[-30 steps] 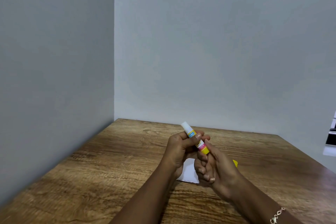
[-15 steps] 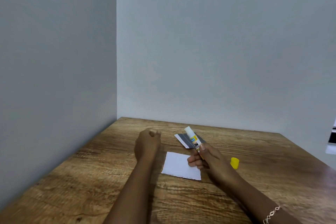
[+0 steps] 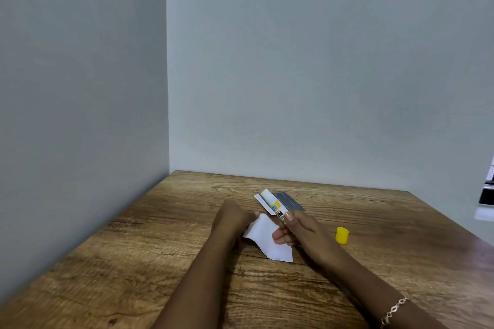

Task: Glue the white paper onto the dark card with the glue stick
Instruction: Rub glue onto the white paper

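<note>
Lower centre of frame: left hand [image 3: 232, 219] pinched the white paper [image 3: 270, 239], lifting its edge, presumably for gluing. Right hand [image 3: 302, 230] grasped the uncapped glue stick [image 3: 275, 207]. Dark card [image 3: 287, 200] lay just behind.

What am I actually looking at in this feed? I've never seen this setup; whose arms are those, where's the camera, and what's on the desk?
There is no machine here. The single view comes from a wide-angle camera worn on a person's head, looking forward and down, so the two bare arms entering from the bottom are that person's own. They work on a wooden table set into a corner of grey walls. The right hand grips a glue stick, its uncapped white tip pointing up and away. Its yellow cap stands on the table to the right. The left hand is pinching the edge of the white paper, lifting that side. Behind the hands lies the dark card, flat, with nothing glued to it yet.
</note>
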`<state>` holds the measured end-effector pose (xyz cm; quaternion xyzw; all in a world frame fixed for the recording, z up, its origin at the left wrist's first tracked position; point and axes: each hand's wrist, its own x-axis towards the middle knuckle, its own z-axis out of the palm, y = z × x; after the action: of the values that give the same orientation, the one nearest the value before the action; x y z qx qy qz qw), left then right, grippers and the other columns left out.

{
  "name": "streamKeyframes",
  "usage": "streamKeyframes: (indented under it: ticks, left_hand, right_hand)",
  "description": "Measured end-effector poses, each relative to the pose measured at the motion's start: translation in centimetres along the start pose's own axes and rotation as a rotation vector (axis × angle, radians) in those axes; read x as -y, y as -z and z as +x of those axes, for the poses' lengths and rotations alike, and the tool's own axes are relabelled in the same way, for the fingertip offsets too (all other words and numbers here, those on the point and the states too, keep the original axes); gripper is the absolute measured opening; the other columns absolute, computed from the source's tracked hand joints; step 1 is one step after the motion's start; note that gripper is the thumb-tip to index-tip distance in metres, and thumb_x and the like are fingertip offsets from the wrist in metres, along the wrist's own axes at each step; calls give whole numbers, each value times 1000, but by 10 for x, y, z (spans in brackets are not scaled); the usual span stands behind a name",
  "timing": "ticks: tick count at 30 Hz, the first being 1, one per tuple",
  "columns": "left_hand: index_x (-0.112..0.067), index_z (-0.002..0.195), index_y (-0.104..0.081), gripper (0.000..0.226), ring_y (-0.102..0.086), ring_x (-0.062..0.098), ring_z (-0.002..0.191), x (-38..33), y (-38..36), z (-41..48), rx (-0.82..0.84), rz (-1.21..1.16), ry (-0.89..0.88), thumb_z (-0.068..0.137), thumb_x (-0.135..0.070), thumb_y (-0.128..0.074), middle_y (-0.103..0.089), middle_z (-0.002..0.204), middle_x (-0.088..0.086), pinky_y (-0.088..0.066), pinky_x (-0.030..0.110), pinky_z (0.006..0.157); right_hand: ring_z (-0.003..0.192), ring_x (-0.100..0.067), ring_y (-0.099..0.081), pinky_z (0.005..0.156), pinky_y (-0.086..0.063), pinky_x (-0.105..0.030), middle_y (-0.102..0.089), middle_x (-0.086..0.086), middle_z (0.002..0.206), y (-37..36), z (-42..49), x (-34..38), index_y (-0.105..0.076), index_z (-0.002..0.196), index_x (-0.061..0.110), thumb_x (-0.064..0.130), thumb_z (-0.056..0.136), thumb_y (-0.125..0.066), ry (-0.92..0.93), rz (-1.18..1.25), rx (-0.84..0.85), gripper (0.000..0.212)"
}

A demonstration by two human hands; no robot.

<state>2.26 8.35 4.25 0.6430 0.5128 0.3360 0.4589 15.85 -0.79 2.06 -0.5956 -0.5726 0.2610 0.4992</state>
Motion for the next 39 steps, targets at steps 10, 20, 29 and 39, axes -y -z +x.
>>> streamKeyframes:
  ticks: [10, 20, 29, 39]
  left_hand:
    - [-1, 91, -58, 21, -59, 29, 99, 2, 5, 1, -82, 51, -19, 73, 4, -69, -64, 109, 20, -48, 36, 82]
    - [0, 92, -68, 16, -61, 24, 93, -2, 7, -2, 149, 231, -93, 77, 1, -68, -66, 97, 17, -48, 35, 82]
    - [-13, 99, -70, 25, -63, 19, 101, 3, -3, 2, 139, 530, -184, 75, -11, -73, -70, 108, 4, -50, 31, 83]
    - [-9, 91, -64, 23, -62, 24, 100, 9, -1, 10, 159, 544, -187, 72, -18, -75, -69, 105, 10, -48, 33, 80]
  right_hand:
    - [69, -14, -67, 65, -48, -28, -70, -4, 74, 1, -3, 7, -57, 81, 16, 30, 95, -38, -13, 93, -31, 27]
    - [46, -11, -62, 41, -49, -19, -60, -6, 62, 34, -3, 17, -57, 86, 14, 19, 94, -45, 5, 562, -321, 15]
    - [37, -6, -53, 35, -44, -17, -57, 4, 46, 35, 0, 11, -58, 78, 12, 4, 82, -58, -92, 707, -349, 9]
    - [52, -16, -59, 44, -49, -26, -65, -4, 62, 11, 30, 11, -62, 85, 9, 5, 81, -59, -96, 381, -198, 6]
